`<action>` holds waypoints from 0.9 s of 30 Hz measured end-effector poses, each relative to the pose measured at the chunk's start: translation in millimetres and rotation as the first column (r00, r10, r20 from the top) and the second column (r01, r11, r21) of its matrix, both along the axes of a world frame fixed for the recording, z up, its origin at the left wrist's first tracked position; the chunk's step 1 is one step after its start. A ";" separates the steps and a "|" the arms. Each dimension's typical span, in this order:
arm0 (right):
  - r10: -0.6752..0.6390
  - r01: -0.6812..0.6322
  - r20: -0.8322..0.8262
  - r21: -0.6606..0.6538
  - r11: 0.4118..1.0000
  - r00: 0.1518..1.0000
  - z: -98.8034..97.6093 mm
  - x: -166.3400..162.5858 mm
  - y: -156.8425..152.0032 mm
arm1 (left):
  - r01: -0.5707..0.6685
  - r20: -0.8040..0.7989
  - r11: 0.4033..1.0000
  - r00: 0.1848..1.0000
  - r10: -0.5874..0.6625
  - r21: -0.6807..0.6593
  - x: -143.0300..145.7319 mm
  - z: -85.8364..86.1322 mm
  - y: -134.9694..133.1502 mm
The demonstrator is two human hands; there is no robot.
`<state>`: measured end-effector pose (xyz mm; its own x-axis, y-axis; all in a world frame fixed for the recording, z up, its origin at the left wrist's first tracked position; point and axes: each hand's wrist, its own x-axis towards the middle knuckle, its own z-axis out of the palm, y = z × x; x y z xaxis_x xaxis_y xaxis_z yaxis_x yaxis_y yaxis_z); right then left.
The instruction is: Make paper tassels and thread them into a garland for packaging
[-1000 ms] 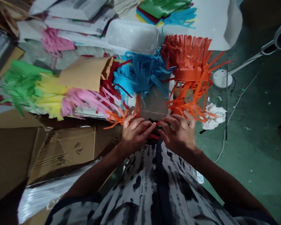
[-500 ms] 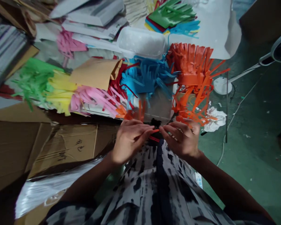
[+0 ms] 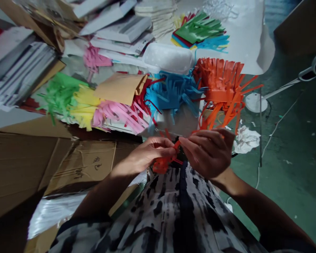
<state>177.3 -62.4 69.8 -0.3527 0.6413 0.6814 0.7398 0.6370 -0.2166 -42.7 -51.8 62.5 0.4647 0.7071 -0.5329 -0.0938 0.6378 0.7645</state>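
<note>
Close in front of my body, an orange fringed paper tassel (image 3: 161,165) is held between both hands. My left hand (image 3: 150,153) pinches it with thumb and fingers, and loose orange strips hang below and poke out above. My right hand (image 3: 208,149) is closed on the other end of the orange strip; its fingers partly hide what they grip. Just beyond the right hand lies a pile of orange fringed paper (image 3: 221,84). A blue fringed bundle (image 3: 165,93) sits left of that pile.
Pink (image 3: 118,114), yellow (image 3: 84,105) and green (image 3: 61,91) fringed papers lie along the table's front edge beside a brown envelope (image 3: 118,88). Behind them is a white plastic tray (image 3: 168,58). Cardboard boxes (image 3: 81,165) stand at the left; a white fan (image 3: 302,73) at the right.
My left hand has turned, bringing the orange tassel's strips below it toward my body. My right hand has tilted upward. The whole view has shifted slightly.
</note>
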 end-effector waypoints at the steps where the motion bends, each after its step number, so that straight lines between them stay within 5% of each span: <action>1: 0.000 -0.012 -0.120 -0.098 0.995 0.993 2.7 -7.2 3.8 | -0.034 -0.021 0.995 0.999 0.036 0.096 1.0 -1.4 2.0; 5: -0.084 -0.226 -0.542 -0.480 0.848 0.836 16.3 -26.9 21.3 | -0.074 -0.125 0.845 0.979 0.163 0.529 4.6 -1.1 16.3; 9: -0.043 -0.399 -0.679 -0.481 0.781 0.733 23.2 -30.1 36.4 | -0.127 -0.111 0.736 0.957 0.266 0.665 4.5 6.0 30.7; 14: 0.084 -0.572 -0.669 -0.555 0.604 0.738 2.1 -34.5 40.8 | -0.485 0.205 0.587 0.854 0.479 0.648 4.0 24.5 43.5; 19: 0.356 -0.481 -0.337 -0.730 0.486 0.871 -22.2 -12.0 24.5 | -0.720 0.420 0.511 0.691 0.589 0.469 -17.0 41.1 51.1; 21: 0.391 -0.393 -0.198 -0.761 0.517 0.899 -21.0 5.9 19.7 | -0.708 0.380 0.541 0.703 0.601 0.454 -26.8 39.5 47.8; 23: 0.323 -0.290 -0.103 -0.735 0.612 0.941 -11.8 18.4 20.3 | -0.647 0.277 0.575 0.749 0.602 0.500 -30.0 33.3 41.3; 27: 0.114 -0.240 -0.242 -0.591 0.770 0.964 19.0 8.4 34.8 | -0.495 0.082 0.634 0.821 0.565 0.594 -14.4 18.4 29.0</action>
<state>185.7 -27.7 88.9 -0.4123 0.8814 0.2307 0.5344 0.4391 -0.7222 -57.0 -22.9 80.8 -0.1198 0.9923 0.0318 -0.1761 -0.0528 0.9830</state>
